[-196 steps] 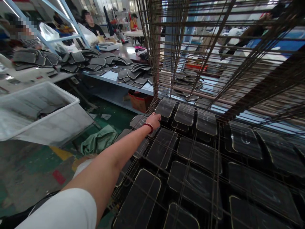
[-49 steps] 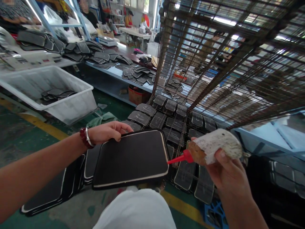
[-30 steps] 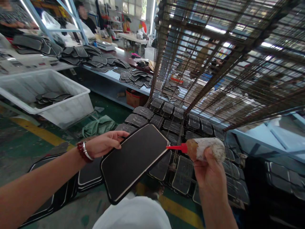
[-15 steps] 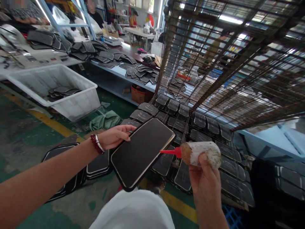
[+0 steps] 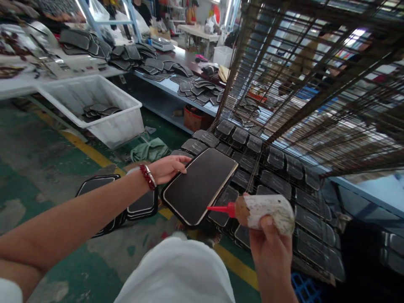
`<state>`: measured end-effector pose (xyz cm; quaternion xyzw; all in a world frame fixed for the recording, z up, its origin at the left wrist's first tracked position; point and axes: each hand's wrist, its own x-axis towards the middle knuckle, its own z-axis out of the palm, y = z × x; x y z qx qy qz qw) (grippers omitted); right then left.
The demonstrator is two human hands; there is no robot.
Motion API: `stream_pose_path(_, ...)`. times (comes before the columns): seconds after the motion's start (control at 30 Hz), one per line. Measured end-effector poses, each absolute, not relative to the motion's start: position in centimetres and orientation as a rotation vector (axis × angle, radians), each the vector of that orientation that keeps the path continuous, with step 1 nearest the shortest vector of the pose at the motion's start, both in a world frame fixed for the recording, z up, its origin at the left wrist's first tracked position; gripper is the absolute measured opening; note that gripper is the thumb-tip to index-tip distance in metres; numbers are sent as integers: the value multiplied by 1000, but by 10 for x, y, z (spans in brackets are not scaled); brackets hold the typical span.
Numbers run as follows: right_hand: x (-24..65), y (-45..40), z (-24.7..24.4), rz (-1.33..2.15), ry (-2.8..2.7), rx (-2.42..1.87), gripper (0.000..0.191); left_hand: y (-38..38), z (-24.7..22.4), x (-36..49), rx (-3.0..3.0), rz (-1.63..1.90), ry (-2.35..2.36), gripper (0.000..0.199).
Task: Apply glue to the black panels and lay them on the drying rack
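My left hand point(image 5: 170, 168) grips the upper left edge of a black rounded panel point(image 5: 200, 185) that has a pale line running round its border. Held in my right hand point(image 5: 271, 244) is a stained white bottle point(image 5: 267, 212), tipped sideways with its red nozzle point(image 5: 221, 208) pointing left. The nozzle tip is at the panel's lower right edge; whether it touches is hard to tell. Behind the panel, many similar dark pieces point(image 5: 274, 183) lie in rows on a wire rack. Stacked panels point(image 5: 140, 206) stand below my left forearm.
A raised wire grid point(image 5: 303, 84) slants over the rack at the right. At the left is a white bin point(image 5: 126, 126) with dark pieces inside. A blue-edged bench point(image 5: 164, 86) carries more pieces. Green cloth point(image 5: 151, 150) lies beside the bin. People are in the background.
The nozzle tip has moved down along the panel's right edge toward its lower corner. The view has shifted, so the surroundings sit further right. Both hands keep their holds.
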<state>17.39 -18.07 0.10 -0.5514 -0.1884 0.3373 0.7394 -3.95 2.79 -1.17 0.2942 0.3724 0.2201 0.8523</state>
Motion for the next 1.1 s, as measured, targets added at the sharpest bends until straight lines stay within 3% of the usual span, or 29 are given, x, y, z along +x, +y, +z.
stream_pose_path(0.3, 173, -184, -2, 800, -424, -1170, 54, 33, -12, -39, 549, 572, 889, 38)
stream_pose_path(0.67, 195, -164, 6, 504, -402, -1161, 39, 5, -31, -22, 92, 736, 886, 25)
stream_pose_path(0.9, 202, -157, 3, 347, -398, -1143, 39, -6, -23, -3, -138, 699, 911, 25)
stream_pose_path(1.1, 192, -160, -6, 408, -392, -1129, 43, -5, -18, 7, -159, 743, 963, 24)
